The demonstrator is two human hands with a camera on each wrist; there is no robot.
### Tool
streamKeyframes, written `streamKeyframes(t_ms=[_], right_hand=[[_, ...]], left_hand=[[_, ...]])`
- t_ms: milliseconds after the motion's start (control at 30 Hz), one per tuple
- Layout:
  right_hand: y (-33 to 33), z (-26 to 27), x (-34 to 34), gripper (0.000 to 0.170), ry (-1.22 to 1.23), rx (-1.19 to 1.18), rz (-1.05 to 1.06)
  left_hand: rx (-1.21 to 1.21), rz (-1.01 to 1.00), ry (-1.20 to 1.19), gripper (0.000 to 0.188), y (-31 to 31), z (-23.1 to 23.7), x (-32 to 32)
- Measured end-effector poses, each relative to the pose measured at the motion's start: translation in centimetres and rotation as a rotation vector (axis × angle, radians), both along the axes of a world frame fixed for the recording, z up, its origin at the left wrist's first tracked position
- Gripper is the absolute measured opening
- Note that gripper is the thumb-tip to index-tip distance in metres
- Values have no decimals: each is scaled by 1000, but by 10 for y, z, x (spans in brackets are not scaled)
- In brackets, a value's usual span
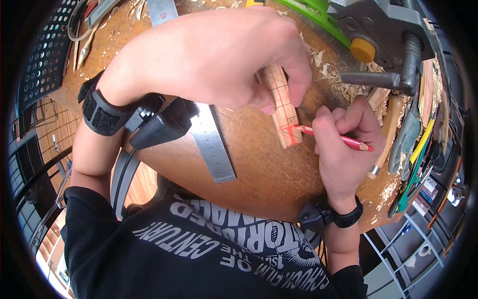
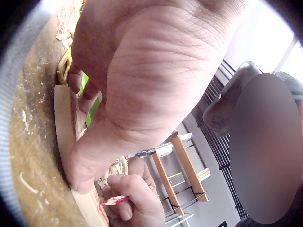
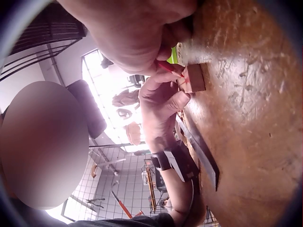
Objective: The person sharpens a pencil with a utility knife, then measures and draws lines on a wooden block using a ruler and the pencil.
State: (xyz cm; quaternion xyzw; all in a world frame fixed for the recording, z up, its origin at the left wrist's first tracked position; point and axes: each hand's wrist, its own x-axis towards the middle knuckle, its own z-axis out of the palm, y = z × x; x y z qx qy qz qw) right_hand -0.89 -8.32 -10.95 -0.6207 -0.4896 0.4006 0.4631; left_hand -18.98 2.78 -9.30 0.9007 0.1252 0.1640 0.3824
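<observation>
Plainly, red pencil on wood, "CENTURY" shirt

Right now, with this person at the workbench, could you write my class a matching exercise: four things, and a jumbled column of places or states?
Things
1. Slim red wooden pencil
2. Pale wooden block with drawn grid lines
3. Long silver metal ruler
4. Grey metal clamp

Places or states
A. On the brown wooden table, partly hidden by the left hand
B. At the head view's upper right
C. Held in the right hand
D. Gripped by the left hand, red marks near one end

Pairs: 1-C, 2-D, 3-A, 4-B
</observation>
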Motion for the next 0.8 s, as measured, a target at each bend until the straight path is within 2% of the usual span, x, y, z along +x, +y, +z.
streamKeyframes(t_ms=[800], right_hand=[[1, 1, -1, 36, 45, -4, 22]], left_hand=[[-15, -24, 6, 27, 1, -1, 0]])
